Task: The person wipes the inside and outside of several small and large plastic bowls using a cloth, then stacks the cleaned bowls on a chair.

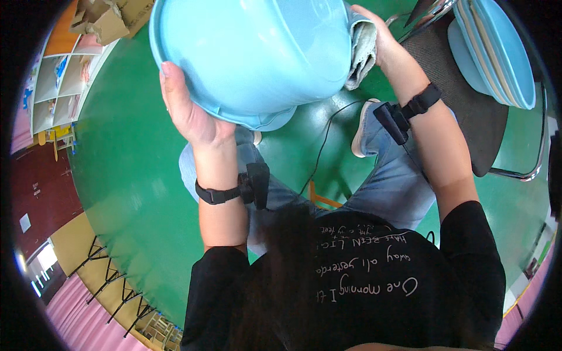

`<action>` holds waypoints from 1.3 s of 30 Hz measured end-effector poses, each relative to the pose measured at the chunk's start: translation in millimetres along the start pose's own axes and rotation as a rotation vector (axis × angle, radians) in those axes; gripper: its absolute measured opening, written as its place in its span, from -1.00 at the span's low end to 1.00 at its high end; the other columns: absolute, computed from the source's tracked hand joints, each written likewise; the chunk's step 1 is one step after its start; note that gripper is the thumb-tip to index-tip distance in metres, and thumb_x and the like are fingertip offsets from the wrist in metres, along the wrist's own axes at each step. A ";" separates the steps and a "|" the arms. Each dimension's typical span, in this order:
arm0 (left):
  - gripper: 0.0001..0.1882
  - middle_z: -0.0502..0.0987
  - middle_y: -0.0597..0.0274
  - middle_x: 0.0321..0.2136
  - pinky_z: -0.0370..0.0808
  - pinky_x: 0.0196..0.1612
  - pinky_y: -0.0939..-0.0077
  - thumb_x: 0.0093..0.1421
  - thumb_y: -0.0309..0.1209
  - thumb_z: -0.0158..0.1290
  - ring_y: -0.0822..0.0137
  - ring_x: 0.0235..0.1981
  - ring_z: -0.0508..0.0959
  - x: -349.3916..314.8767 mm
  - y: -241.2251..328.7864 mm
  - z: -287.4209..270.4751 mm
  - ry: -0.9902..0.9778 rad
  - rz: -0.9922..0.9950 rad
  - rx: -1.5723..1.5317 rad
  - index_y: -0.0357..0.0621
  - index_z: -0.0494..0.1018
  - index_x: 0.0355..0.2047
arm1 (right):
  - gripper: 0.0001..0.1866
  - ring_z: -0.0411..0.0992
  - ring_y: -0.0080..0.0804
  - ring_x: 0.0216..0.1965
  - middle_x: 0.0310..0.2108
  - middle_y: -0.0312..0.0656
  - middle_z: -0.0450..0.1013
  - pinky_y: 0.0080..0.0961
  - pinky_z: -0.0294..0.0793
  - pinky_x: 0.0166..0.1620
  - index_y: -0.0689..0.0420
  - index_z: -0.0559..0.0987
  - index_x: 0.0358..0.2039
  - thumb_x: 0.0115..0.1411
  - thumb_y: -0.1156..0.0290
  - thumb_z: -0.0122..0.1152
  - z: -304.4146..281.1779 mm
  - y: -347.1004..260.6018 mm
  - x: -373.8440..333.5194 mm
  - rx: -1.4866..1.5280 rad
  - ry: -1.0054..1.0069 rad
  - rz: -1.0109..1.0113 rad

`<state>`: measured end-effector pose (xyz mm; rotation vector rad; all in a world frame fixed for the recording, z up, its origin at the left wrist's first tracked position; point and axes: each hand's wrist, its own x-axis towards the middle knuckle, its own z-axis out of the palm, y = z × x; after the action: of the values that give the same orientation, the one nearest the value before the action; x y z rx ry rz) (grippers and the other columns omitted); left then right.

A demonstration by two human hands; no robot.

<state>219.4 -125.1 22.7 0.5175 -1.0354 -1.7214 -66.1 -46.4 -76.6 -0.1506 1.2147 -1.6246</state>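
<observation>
A large light-blue plastic bucket (257, 52) is held up in front of me, tipped on its side with its wide rim to the left and its base to the right. My left hand (196, 117) grips the rim, thumb on the near side and the other fingers hidden behind the plastic. At the base end, my right hand (381, 42) holds a folded grey-green cloth (363, 54) against the bucket; most of its fingers are out of sight. Black straps with small black devices circle both wrists.
On my right, a dark chair (489, 131) with metal tube legs bears a stack of light-blue basins (515, 64). A black cable (328, 131) runs over the green floor (129, 152) between my feet. A white shelf (70, 88) and a cardboard box (108, 23) are at far left.
</observation>
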 end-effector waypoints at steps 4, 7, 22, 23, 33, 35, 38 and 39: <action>-0.35 0.30 -0.03 0.14 0.34 0.14 0.05 0.27 0.00 -0.07 0.02 0.13 0.35 -1.3 -1.8 0.7 -0.007 0.032 -0.021 -0.22 0.19 0.19 | -0.61 0.51 -0.17 -0.29 -0.30 -0.02 0.55 -0.23 0.50 -0.08 0.22 0.55 -0.24 0.29 0.15 -0.09 21.6 16.9 -8.8 0.052 -0.023 0.087; -0.37 0.32 -0.01 0.12 0.35 0.13 0.06 0.27 -0.02 -0.07 0.03 0.11 0.37 -1.2 -6.4 2.9 0.030 0.070 0.006 -0.22 0.18 0.19 | -0.58 0.50 -0.13 -0.22 -0.22 0.02 0.53 -0.18 0.49 -0.05 0.23 0.54 -0.19 0.32 0.20 -0.24 36.2 26.1 -20.5 0.025 -0.024 0.146; -0.63 0.45 0.10 -0.09 0.44 0.00 0.34 0.31 -0.28 -0.04 0.28 -0.09 0.48 -0.2 -47.9 27.5 0.115 0.336 0.223 -0.24 0.28 0.04 | -0.64 0.51 -0.19 -0.21 -0.21 0.00 0.50 -0.22 0.54 -0.06 0.30 0.48 -0.14 0.35 0.39 -0.30 64.5 48.2 -61.5 0.098 -0.035 0.285; -0.63 0.45 0.12 -0.10 0.42 0.00 0.38 0.31 -0.31 -0.02 0.31 -0.10 0.47 -0.6 -54.5 29.4 0.089 0.362 0.305 -0.24 0.27 0.04 | -0.63 0.53 -0.17 -0.24 -0.23 0.03 0.51 -0.20 0.57 -0.09 0.31 0.48 -0.13 0.35 0.36 -0.29 63.3 51.5 -62.1 0.135 -0.066 0.313; -0.68 0.46 0.19 -0.16 0.40 -0.07 0.52 0.30 -0.36 0.02 0.45 -0.18 0.44 -4.4 -86.1 35.0 -0.179 0.226 0.343 -0.30 0.31 -0.04 | -0.66 0.51 -0.22 -0.21 -0.20 -0.05 0.50 -0.21 0.56 -0.06 0.25 0.45 -0.13 0.39 0.34 -0.32 61.7 46.8 -67.0 0.260 -0.072 0.332; -0.69 0.50 0.18 -0.20 0.42 -0.10 0.51 0.29 -0.34 0.04 0.44 -0.21 0.46 -4.0 -93.4 35.9 -0.214 0.193 0.408 -0.31 0.33 -0.07 | -0.66 0.51 -0.22 -0.20 -0.19 -0.03 0.50 -0.22 0.56 -0.06 0.25 0.45 -0.11 0.39 0.34 -0.31 62.2 44.7 -67.6 0.277 -0.073 0.328; -0.66 0.59 0.06 -0.36 0.47 -0.18 0.44 0.26 -0.25 0.08 0.34 -0.30 0.55 -0.2 -99.2 27.7 -0.284 0.150 0.705 -0.34 0.42 -0.18 | -0.64 0.52 -0.22 -0.18 -0.16 0.00 0.50 -0.22 0.56 -0.05 0.27 0.44 -0.07 0.38 0.33 -0.29 79.6 27.9 -84.8 0.283 -0.028 0.326; -0.66 0.59 0.08 -0.37 0.48 -0.24 0.45 0.26 -0.25 0.07 0.35 -0.35 0.56 1.6 -99.3 28.3 -0.305 0.162 0.745 -0.33 0.43 -0.17 | -0.64 0.52 -0.22 -0.19 -0.18 -0.01 0.50 -0.21 0.57 -0.06 0.28 0.45 -0.07 0.38 0.33 -0.27 77.6 26.6 -85.2 0.277 -0.016 0.329</action>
<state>143.8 -104.1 -44.5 0.6154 -1.9019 -1.2535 36.7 -26.7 -21.5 0.2012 0.9340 -1.4780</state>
